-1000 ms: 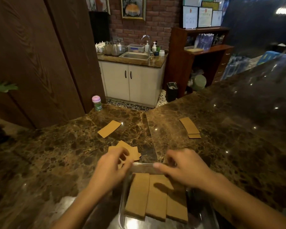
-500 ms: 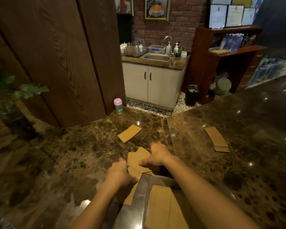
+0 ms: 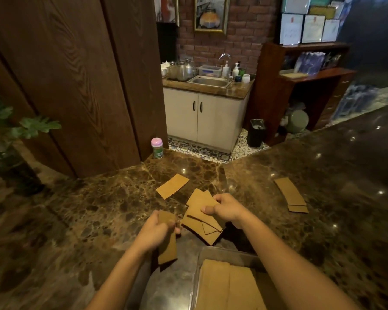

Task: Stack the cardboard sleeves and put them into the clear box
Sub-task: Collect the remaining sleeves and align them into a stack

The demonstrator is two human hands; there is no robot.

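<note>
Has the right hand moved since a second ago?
Yes. The right hand went forward from the far rim of the clear box to the loose sleeves beyond it.

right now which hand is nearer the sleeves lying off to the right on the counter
Right. The right hand, pinching fanned sleeves, is left of the right-side sleeves; the left hand, gripping its own stack, lies farther left.

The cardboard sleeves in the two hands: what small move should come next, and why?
Probably bring the left hand and its sleeve over to the fanned sleeves that the right hand pinches, and square them into one stack. The fanned ones lie at different angles, so they look unready for the clear box.
</note>
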